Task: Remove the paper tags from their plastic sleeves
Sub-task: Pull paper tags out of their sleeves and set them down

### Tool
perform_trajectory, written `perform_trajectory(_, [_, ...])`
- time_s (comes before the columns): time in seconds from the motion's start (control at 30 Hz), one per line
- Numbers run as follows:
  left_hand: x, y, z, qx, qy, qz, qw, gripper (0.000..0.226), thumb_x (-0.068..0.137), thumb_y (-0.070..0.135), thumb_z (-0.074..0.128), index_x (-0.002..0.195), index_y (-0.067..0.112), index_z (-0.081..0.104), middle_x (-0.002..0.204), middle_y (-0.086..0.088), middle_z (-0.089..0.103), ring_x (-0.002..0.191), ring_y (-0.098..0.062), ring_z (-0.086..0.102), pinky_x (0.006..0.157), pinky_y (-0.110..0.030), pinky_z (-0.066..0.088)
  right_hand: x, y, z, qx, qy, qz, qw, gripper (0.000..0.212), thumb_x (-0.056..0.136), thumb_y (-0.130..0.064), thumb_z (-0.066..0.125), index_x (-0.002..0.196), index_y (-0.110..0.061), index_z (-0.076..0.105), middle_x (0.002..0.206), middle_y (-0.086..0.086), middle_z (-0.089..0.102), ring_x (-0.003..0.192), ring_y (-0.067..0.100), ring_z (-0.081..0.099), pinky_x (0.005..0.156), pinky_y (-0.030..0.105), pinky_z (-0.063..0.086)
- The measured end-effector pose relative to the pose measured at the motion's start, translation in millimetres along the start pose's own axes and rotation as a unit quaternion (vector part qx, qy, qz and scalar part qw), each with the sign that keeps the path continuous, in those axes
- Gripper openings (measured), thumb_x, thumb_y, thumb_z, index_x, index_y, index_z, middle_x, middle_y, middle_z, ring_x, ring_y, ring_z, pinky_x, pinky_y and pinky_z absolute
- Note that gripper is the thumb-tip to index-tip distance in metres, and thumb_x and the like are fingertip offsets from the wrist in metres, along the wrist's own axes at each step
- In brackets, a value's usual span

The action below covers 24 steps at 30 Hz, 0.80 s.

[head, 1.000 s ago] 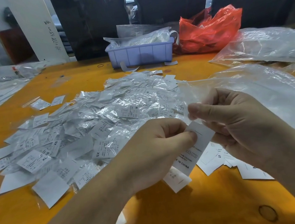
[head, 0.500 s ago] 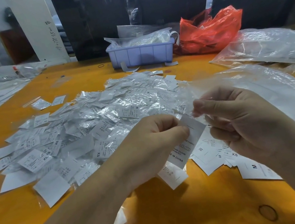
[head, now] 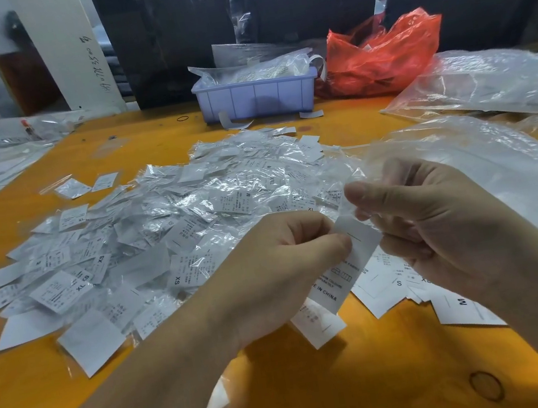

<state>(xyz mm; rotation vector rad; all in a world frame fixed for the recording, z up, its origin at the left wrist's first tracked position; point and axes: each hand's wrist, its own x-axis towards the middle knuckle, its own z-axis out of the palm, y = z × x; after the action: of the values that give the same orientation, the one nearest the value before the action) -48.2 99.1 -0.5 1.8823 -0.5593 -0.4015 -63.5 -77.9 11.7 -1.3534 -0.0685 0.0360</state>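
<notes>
My left hand (head: 280, 268) pinches a white paper tag (head: 348, 261) printed "IN CHINA" between thumb and forefinger, just above the orange table (head: 321, 386). My right hand (head: 436, 221) pinches a clear plastic sleeve (head: 350, 178) that rises from the tag's upper end. The tag's top corner sits close to the right thumb and forefinger. A wide pile of sleeved tags (head: 168, 232) spreads over the table behind and to the left of my hands. Bare white tags (head: 406, 278) lie in a small heap under my right hand.
A lilac plastic bin (head: 256, 96) with bagged items stands at the table's back. A red plastic bag (head: 378, 53) sits to its right. Large clear plastic bags (head: 492, 82) cover the right side. A knot mark (head: 486, 386) shows near the front edge.
My right hand has drawn the clear sleeve up and away from the tag while my left hand keeps the tag. Both hands sit slightly higher than before.
</notes>
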Motion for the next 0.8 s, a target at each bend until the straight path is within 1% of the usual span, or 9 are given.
perform_trajectory(0.17, [3, -2, -7, 0.052, 0.088, -0.025, 0.994, 0.037, 0.074, 0.044, 0.053, 0.085, 0.012, 0.068, 0.065, 0.005, 0.056, 0.059, -0.011, 0.052, 0.060, -0.029, 0.038, 3, -1, -7, -0.043, -0.013, 0.012, 0.999, 0.019, 0.053, -0.020, 0.078, 0.064, -0.013, 0.064, 0.055, 0.003, 0.055, 0.037, 0.008, 0.023, 0.035, 0.016, 0.024])
perform_trajectory(0.3, [5, -6, -12, 0.023, 0.141, -0.011, 0.990, 0.034, 0.078, 0.041, 0.052, 0.085, 0.009, 0.064, 0.065, 0.005, 0.054, 0.060, -0.013, 0.049, 0.061, -0.032, 0.038, 3, -6, -13, -0.093, -0.066, 0.035, 0.993, 0.016, 0.059, -0.017, 0.076, 0.073, -0.011, 0.074, 0.048, 0.000, 0.038, 0.038, 0.009, 0.023, 0.037, 0.016, 0.022])
perform_trajectory(0.33, [5, -6, -11, 0.013, 0.150, 0.005, 0.989, 0.029, 0.082, 0.039, 0.054, 0.088, 0.013, 0.065, 0.066, 0.005, 0.058, 0.062, -0.011, 0.052, 0.062, -0.031, 0.041, 3, -7, -15, -0.115, -0.084, 0.047, 0.989, 0.015, 0.061, -0.015, 0.078, 0.075, -0.010, 0.075, 0.047, 0.000, 0.036, 0.039, 0.010, 0.022, 0.037, 0.017, 0.022])
perform_trajectory(0.4, [5, -5, -9, 0.019, 0.167, 0.042, 0.985, 0.008, 0.094, 0.030, 0.056, 0.098, 0.031, 0.063, 0.069, 0.004, 0.066, 0.059, -0.008, 0.057, 0.055, -0.027, 0.044, 3, -8, -16, -0.161, -0.120, 0.069, 0.977, 0.011, 0.066, -0.010, 0.080, 0.075, -0.008, 0.075, 0.049, 0.001, 0.034, 0.042, 0.013, 0.019, 0.038, 0.019, 0.019])
perform_trajectory(0.5, [3, -4, -8, 0.022, 0.188, 0.078, 0.979, 0.030, 0.099, 0.022, 0.052, 0.114, 0.048, 0.052, 0.067, -0.010, 0.059, 0.059, -0.030, 0.049, 0.051, -0.042, 0.042, 2, -10, -16, -0.193, -0.159, 0.090, 0.964, 0.009, 0.070, -0.015, 0.068, 0.070, -0.007, 0.072, 0.052, 0.003, 0.032, 0.046, 0.017, 0.015, 0.039, 0.019, 0.018])
perform_trajectory(0.53, [2, -2, -8, 0.018, 0.194, 0.085, 0.977, 0.032, 0.099, 0.020, 0.052, 0.114, 0.049, 0.052, 0.065, -0.011, 0.054, 0.056, -0.028, 0.045, 0.050, -0.042, 0.041, 2, -11, -16, -0.201, -0.169, 0.097, 0.960, 0.009, 0.071, -0.014, 0.067, 0.068, -0.006, 0.070, 0.052, 0.004, 0.031, 0.046, 0.017, 0.015, 0.039, 0.019, 0.019])
perform_trajectory(0.6, [1, -1, -8, 0.014, 0.197, 0.087, 0.976, 0.028, 0.098, 0.019, 0.051, 0.104, 0.044, 0.062, 0.066, -0.007, 0.058, 0.057, -0.022, 0.049, 0.051, -0.036, 0.043, 1, -13, -16, -0.219, -0.191, 0.116, 0.950, 0.010, 0.070, -0.013, 0.066, 0.068, -0.003, 0.065, 0.052, 0.006, 0.028, 0.046, 0.017, 0.017, 0.039, 0.019, 0.019])
perform_trajectory(0.7, [0, 1, -7, 0.001, 0.159, 0.076, 0.984, 0.024, 0.084, 0.028, 0.049, 0.085, 0.031, 0.072, 0.078, 0.007, 0.069, 0.065, -0.008, 0.060, 0.056, -0.018, 0.046, 0, -13, -15, -0.243, -0.222, 0.135, 0.935, 0.019, 0.069, -0.011, 0.063, 0.065, 0.005, 0.053, 0.051, 0.006, 0.025, 0.045, 0.017, 0.016, 0.041, 0.020, 0.017])
perform_trajectory(0.8, [-1, 4, -5, 0.002, 0.112, 0.078, 0.991, 0.030, 0.081, 0.043, 0.048, 0.080, 0.026, 0.072, 0.076, 0.000, 0.066, 0.062, -0.003, 0.057, 0.055, -0.013, 0.041, -1, -12, -13, -0.251, -0.228, 0.138, 0.931, 0.019, 0.068, -0.010, 0.060, 0.060, -0.002, 0.045, 0.053, 0.006, 0.022, 0.046, 0.018, 0.014, 0.042, 0.021, 0.016])
